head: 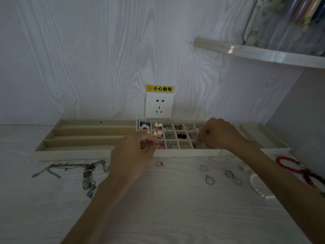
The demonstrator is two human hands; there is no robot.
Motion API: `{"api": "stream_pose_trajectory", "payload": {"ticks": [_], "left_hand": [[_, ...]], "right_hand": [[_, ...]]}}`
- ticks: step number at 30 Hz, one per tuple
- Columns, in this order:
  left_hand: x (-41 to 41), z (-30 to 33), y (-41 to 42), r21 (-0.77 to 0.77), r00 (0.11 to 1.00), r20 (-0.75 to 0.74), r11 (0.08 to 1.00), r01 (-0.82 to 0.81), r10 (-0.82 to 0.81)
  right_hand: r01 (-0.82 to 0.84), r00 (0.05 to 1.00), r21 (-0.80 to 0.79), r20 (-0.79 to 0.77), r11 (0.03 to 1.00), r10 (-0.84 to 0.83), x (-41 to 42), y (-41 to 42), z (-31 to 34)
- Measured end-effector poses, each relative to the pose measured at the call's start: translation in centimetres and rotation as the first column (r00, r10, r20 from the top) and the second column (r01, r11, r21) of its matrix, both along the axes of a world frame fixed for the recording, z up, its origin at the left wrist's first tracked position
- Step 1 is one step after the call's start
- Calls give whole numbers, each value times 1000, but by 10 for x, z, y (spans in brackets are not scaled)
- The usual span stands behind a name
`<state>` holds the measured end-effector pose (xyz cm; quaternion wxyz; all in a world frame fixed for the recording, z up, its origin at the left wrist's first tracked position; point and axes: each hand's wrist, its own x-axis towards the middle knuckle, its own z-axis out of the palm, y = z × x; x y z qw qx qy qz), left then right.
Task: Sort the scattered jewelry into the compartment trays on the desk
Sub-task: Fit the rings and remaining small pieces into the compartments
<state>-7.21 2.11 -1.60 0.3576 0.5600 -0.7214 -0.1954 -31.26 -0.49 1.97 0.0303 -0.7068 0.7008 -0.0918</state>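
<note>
A grid tray (pixel 186 153) with many small compartments holds earrings and charms against the wall. Left of it lies a tray (pixel 73 153) with three long slots. My left hand (pixel 133 152) hovers at the grid tray's front left, fingers curled, pinching something small and blurred. My right hand (pixel 218 133) is over the tray's right compartments, fingertips pinched on a tiny piece I cannot make out. On the desk lie a gold ring (pixel 159 163), silver rings (pixel 209 179), a silver chain (pixel 88 173), a pearl bracelet (pixel 255 187) and a red bracelet (pixel 288 164).
A wall socket (pixel 159 105) with a yellow warning label sits just above the trays. Another shallow tray (pixel 267 138) lies at the far right. A shelf (pixel 255 51) with a clear container juts out at the upper right. The desk (pixel 167 208) is white wood grain.
</note>
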Motion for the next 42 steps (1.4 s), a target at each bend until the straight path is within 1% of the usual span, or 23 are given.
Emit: {"api": "stream_pose_trajectory", "payload": {"ticks": [2,3,5,7,10,14,18,22,23,24,25,26,27,28,29,30,32,35,36,38,40,42], "left_hand": [[4,-3,4,88,993,94,994,64,-72],[5,-5,7,112,983,160,991,76,-93],[4,-7,15,99,953,286,992,73,-99],[3,-6,21,58,941,333,997,52,-68],[8,-2,25,54,946,320,998,23,-39],[17,-2,27,149,962,253,987,64,-100],[15,-6,26,210,977,171,973,94,-131],[9,-8,31,229,977,156,967,110,-148],[6,-8,33,205,978,157,974,101,-134],[3,-8,37,165,981,158,982,86,-113],[-1,-7,40,119,983,161,990,72,-91],[-4,-6,43,73,984,163,995,66,-77],[-8,-6,46,31,985,157,997,66,-71],[-11,-6,48,-5,989,135,998,66,-65],[-14,-6,50,-37,993,102,997,62,-58],[-17,-6,50,-72,997,64,996,52,-47],[-21,-7,51,-128,999,11,991,32,-31],[-28,-6,53,-155,998,-39,987,33,-40],[-30,-7,54,-177,997,-65,984,35,-47],[-34,-6,57,-196,992,-112,980,30,-53],[-39,-7,57,-166,987,-148,985,38,-63],[-41,-6,58,-126,986,-143,990,63,-81]], "right_hand": [[-26,996,-126,83,992,36,8,12,10],[-60,988,-158,130,986,81,17,19,13],[-171,969,-133,157,976,191,40,33,11],[-281,952,-64,106,957,287,62,42,-3],[-342,938,-53,50,938,344,76,46,-20],[-359,928,-86,70,929,365,80,51,-29],[-281,951,-109,101,954,292,77,52,-33],[-249,962,-93,94,964,257,73,59,-36],[-237,961,-74,127,969,245,73,61,-37],[-217,954,-56,200,975,224,72,63,-38],[-183,928,-38,324,982,186,71,65,-38],[-141,870,-16,475,990,131,70,67,-36],[-101,785,17,616,995,69,70,70,-33],[-73,694,61,720,995,7,69,72,-29],[-51,621,106,783,993,-51,68,75,-26],[-39,573,144,814,989,-96,66,78,-24],[-32,507,189,850,982,-147,63,83,-20],[-58,392,216,903,975,-176,57,86,-17],[-64,374,211,911,975,-173,56,87,-16],[-54,377,192,912,980,-158,52,90,-13],[-42,409,168,902,985,-136,50,93,-10],[-11,424,124,899,992,-107,50,95,-9]]}}
